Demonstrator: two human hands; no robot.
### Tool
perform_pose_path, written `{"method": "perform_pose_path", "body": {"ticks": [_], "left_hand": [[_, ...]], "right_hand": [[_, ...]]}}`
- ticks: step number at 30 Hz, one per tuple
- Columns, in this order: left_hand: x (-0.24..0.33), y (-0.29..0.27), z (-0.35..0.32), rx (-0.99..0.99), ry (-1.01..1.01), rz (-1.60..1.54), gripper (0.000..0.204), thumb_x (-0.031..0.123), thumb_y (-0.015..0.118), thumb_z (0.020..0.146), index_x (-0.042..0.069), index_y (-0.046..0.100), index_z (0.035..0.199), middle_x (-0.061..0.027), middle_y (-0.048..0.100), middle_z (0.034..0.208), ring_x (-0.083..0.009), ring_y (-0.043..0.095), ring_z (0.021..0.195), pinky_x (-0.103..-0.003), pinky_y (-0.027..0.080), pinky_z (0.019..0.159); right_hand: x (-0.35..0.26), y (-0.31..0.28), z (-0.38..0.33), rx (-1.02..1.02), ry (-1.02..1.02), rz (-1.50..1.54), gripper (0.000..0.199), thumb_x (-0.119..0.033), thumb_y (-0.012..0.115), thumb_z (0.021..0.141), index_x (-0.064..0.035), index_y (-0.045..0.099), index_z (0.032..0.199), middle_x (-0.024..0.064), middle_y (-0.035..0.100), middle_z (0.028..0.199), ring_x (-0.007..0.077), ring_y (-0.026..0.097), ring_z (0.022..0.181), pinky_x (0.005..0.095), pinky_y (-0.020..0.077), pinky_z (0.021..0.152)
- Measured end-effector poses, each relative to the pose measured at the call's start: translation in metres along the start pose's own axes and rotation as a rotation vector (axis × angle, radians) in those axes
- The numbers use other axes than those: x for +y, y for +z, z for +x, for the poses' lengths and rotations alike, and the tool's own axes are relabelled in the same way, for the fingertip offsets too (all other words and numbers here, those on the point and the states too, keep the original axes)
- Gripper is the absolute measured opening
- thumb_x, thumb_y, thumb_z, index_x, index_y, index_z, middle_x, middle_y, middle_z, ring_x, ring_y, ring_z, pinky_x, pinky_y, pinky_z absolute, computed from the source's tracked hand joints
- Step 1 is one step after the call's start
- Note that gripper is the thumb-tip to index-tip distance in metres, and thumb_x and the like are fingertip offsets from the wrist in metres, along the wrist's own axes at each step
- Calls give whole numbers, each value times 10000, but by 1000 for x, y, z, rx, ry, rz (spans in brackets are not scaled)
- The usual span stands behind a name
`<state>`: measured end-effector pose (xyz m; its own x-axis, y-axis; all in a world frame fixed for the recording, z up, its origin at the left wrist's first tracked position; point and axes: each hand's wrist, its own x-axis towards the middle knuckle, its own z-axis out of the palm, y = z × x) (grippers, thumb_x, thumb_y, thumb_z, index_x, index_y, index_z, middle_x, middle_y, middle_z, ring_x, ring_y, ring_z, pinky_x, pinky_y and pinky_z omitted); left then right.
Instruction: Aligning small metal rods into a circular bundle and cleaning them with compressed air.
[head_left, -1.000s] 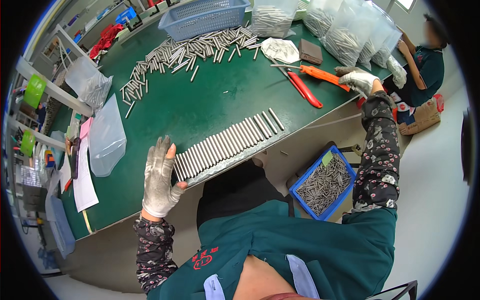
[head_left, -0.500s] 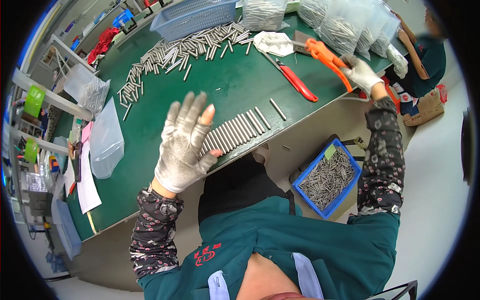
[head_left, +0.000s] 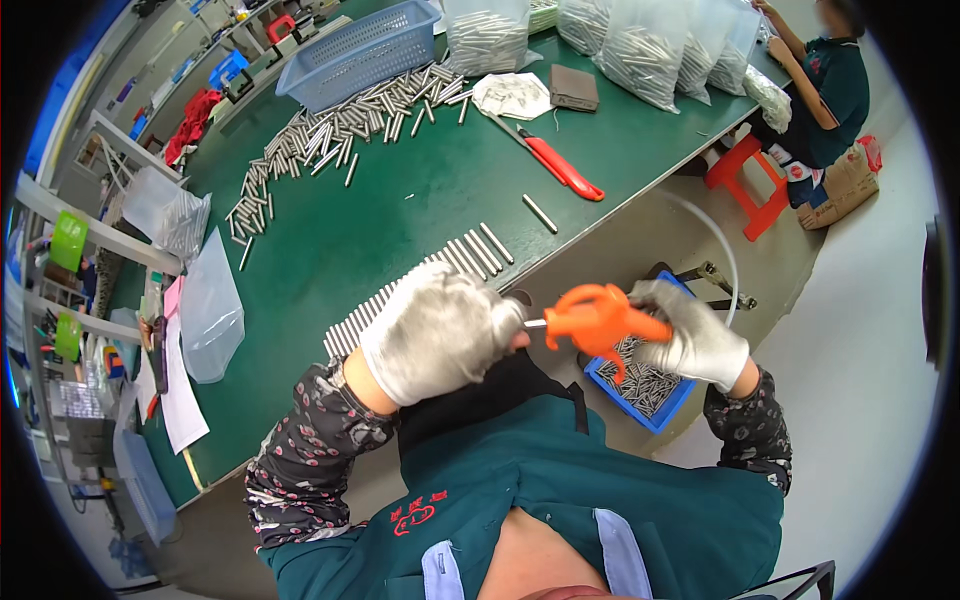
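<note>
Orange air blow gun (head_left: 598,322) gripped in gloved right hand (head_left: 692,340) past table edge (head_left: 600,222), nozzle met by closed gloved left hand (head_left: 437,333), rod row (head_left: 420,285) at edge, blue bin (head_left: 650,385) below, floor open rightward.

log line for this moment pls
right hand: holds orange air blow gun | left hand: at nozzle | metal pins: rowed on green table

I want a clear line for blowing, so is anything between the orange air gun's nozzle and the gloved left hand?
Nothing visible: the orange air gun, held in the right hand, has its metal nozzle tip right at the left hand.
</note>
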<state>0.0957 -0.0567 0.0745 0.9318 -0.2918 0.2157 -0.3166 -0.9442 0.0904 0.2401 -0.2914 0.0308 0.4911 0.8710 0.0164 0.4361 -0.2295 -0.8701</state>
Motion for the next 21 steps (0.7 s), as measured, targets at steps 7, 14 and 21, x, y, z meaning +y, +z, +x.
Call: {"method": "perform_pose_path", "body": {"ticks": [7,14,21], "left_hand": [[-25,11,37,122,168,-497,77,103,562,807,59,577,869,-90,585,756,-239,563,714,-340,454,660],[-74,60,76,73,128,-132,468,-78,517,640,75,568,1079,-103,568,1087,-271,520,1036,-347,429,871],[-78,67,68,-39,58,-118,235,5,576,642,77,615,862,-62,578,884,-262,541,862,-360,450,739]], "right_hand": [[37,9,-15,-696,542,629,472,-251,737,680,-46,553,1063,74,619,971,107,572,727,218,460,600],[39,-17,-43,69,447,656,415,-76,630,638,12,551,1036,108,637,792,95,502,442,193,361,363],[33,-9,-39,134,519,748,462,-116,698,638,-8,547,1061,91,623,846,74,478,451,191,364,372]]}}
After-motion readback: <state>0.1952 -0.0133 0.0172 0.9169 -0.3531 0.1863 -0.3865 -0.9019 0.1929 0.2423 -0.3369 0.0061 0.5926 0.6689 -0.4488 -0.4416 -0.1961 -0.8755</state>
